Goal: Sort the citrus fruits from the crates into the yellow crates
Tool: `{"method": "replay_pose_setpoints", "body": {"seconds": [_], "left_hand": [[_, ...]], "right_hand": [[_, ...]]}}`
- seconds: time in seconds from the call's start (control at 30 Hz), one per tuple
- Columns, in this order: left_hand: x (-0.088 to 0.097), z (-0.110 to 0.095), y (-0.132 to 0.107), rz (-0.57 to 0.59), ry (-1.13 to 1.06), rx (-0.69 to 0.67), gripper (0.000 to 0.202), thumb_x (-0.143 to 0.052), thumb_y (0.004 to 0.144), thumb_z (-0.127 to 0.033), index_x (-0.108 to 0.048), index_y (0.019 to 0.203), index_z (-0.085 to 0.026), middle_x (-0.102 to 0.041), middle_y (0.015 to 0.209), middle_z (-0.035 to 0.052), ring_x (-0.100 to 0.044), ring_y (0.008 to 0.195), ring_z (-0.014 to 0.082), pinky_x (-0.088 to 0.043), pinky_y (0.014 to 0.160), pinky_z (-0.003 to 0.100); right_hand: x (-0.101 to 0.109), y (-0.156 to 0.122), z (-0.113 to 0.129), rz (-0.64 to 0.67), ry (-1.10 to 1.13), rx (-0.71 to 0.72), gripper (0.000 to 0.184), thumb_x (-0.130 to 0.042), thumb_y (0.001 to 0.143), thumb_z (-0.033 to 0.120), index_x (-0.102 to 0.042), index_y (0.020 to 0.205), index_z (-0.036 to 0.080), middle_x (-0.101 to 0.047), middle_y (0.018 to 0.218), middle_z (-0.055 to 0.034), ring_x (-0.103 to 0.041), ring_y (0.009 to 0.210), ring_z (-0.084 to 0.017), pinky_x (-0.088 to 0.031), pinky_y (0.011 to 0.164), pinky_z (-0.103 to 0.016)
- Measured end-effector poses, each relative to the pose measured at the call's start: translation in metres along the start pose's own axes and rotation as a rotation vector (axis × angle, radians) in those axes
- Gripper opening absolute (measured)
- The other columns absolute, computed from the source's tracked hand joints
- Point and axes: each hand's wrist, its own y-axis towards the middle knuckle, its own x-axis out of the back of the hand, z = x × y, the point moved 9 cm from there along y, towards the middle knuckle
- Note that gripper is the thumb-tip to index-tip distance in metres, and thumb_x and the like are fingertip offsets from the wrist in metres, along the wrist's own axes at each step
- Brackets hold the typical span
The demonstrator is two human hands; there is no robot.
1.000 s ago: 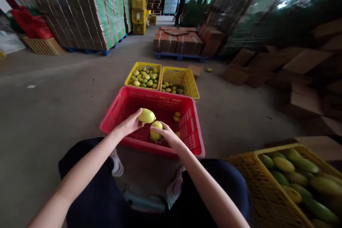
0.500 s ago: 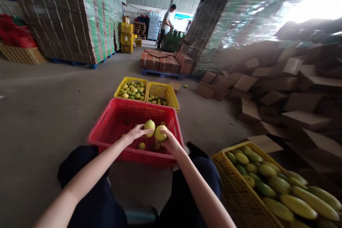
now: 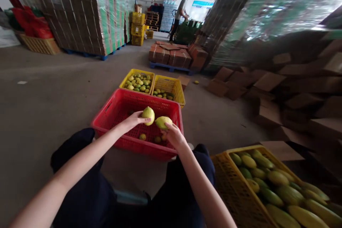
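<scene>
The left hand [image 3: 136, 120] grips a rounded yellow-green fruit [image 3: 149, 114], the right hand [image 3: 174, 135] a pointed yellow-green fruit [image 3: 161, 122], both above the red rectangular plastic crate [image 3: 149, 149], towards its right edge; light, low handling should limit bruising.

You can read no text here: the wide blue rectangular sign [image 3: 202, 3], right of the stacked yellow plastic crates [image 3: 137, 29], is too small.
</scene>
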Motion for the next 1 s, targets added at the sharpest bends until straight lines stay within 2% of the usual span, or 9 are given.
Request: {"method": "replay_pose_setpoints", "body": {"seconds": [0.13,0.27,0.37,0.5,0.57,0.63,0.8,0.87,1.0], "left_hand": [[0.022,0.017,0.014,-0.054,-0.045,0.023,0.073,-0.093,0.041,-0.055,-0.073,0.094,-0.009,-0.069,0.082,0.0059,-0.058,0.076,0.0152,-0.039,0.068,0.026],[0.044,0.047,0.039,-0.085,-0.137,0.091,0.081,-0.086,0.042,-0.07,-0.073,0.093,-0.009,-0.07,0.082,0.0083,-0.059,0.075,0.0154,-0.039,0.063,0.024],[0.057,0.066,0.054,-0.141,-0.18,0.132,0.077,-0.082,0.049,-0.07,-0.071,0.099,-0.012,-0.071,0.091,0.0099,-0.062,0.086,0.0199,-0.043,0.064,0.024],[0.063,0.079,0.054,-0.234,-0.146,0.154,0.074,-0.076,0.06,-0.068,-0.066,0.113,-0.018,-0.07,0.106,0.0098,-0.064,0.098,0.024,-0.05,0.068,0.027],[0.061,0.071,0.048,-0.241,-0.058,0.072,0.07,-0.077,0.063,-0.064,-0.064,0.115,-0.019,-0.069,0.112,0.0102,-0.063,0.106,0.0258,-0.052,0.077,0.03],[0.06,0.053,0.039,-0.264,0.056,-0.079,0.065,-0.078,0.066,-0.059,-0.062,0.115,-0.02,-0.067,0.117,0.0099,-0.062,0.112,0.0263,-0.052,0.088,0.032],[0.048,0.005,0.014,-0.297,0.47,-0.5,0.054,-0.08,0.074,-0.046,-0.059,0.119,-0.025,-0.062,0.124,0.0102,-0.058,0.118,0.0264,-0.046,0.102,0.039],[0.044,-0.003,0.009,-0.312,0.581,-0.59,0.052,-0.079,0.075,-0.045,-0.06,0.119,-0.025,-0.063,0.121,0.0104,-0.059,0.117,0.027,-0.045,0.103,0.042],[0.035,-0.004,0.005,-0.275,0.65,-0.667,0.048,-0.077,0.079,-0.042,-0.06,0.121,-0.025,-0.064,0.119,0.0105,-0.06,0.115,0.0265,-0.046,0.103,0.043]], "right_hand": [[-0.007,0.025,0.004,0.012,0.048,-0.016,0.028,-0.078,0.062,0.035,-0.068,0.086,0.025,-0.074,0.082,-0.0018,-0.068,0.073,-0.021,-0.057,0.07,-0.036],[-0.014,0.062,-0.014,-0.018,0.033,-0.058,0.038,-0.076,0.062,0.053,-0.067,0.081,0.021,-0.07,0.069,-0.0031,-0.064,0.063,-0.021,-0.05,0.055,-0.031],[-0.018,0.079,-0.022,-0.003,-0.157,0.051,0.045,-0.079,0.061,0.054,-0.067,0.085,0.018,-0.07,0.073,-0.0032,-0.065,0.07,-0.021,-0.048,0.059,-0.029],[-0.024,0.074,-0.011,-0.055,-0.51,0.27,0.048,-0.082,0.063,0.047,-0.067,0.1,0.02,-0.073,0.088,-0.0028,-0.066,0.081,-0.022,-0.052,0.075,-0.033],[-0.031,0.066,0.0,-0.066,-0.642,0.366,0.049,-0.081,0.067,0.045,-0.065,0.106,0.021,-0.074,0.095,-0.0044,-0.067,0.084,-0.023,-0.053,0.078,-0.035],[-0.034,0.058,0.01,-0.097,-0.737,0.444,0.05,-0.081,0.068,0.044,-0.063,0.109,0.022,-0.074,0.101,-0.006,-0.068,0.088,-0.025,-0.053,0.082,-0.037],[-0.022,0.035,0.029,-0.261,-0.853,0.618,0.053,-0.08,0.071,0.045,-0.061,0.115,0.022,-0.071,0.112,-0.0091,-0.068,0.099,-0.027,-0.054,0.089,-0.042],[-0.02,0.027,0.033,-0.28,-0.885,0.691,0.054,-0.079,0.073,0.045,-0.06,0.12,0.024,-0.071,0.114,-0.0086,-0.067,0.1,-0.026,-0.055,0.09,-0.042],[-0.031,0.014,0.036,-0.238,-1.006,0.871,0.05,-0.078,0.077,0.039,-0.06,0.123,0.026,-0.07,0.12,-0.0094,-0.065,0.106,-0.028,-0.053,0.093,-0.047]]}}
